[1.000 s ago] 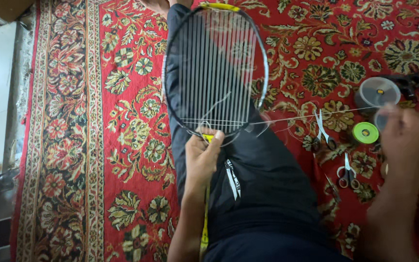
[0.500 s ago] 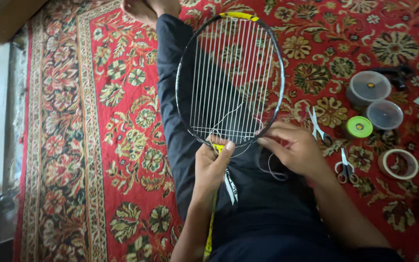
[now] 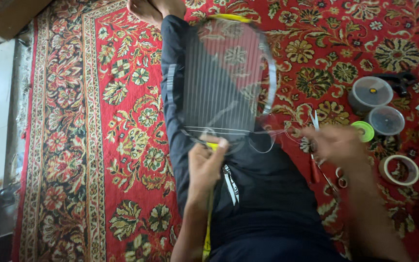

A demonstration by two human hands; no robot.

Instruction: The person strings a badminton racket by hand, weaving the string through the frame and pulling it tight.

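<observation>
Racket (image 3: 229, 82) throat clenched in left hand (image 3: 207, 162) above red floral carpet (image 3: 98, 145); right hand's (image 3: 333, 143) grip unclear.

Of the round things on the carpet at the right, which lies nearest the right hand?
The small green spool, just beyond the right hand; the two clear tubs and tape ring lie farther.

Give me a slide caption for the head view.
Left hand steadies a racket on the lap; right hand pulls string over a red rug.

Two lidded tubs (image 3: 370, 92), a green spool (image 3: 364, 131) and tape roll (image 3: 397, 170) lie on the red carpet (image 3: 122, 145).
</observation>
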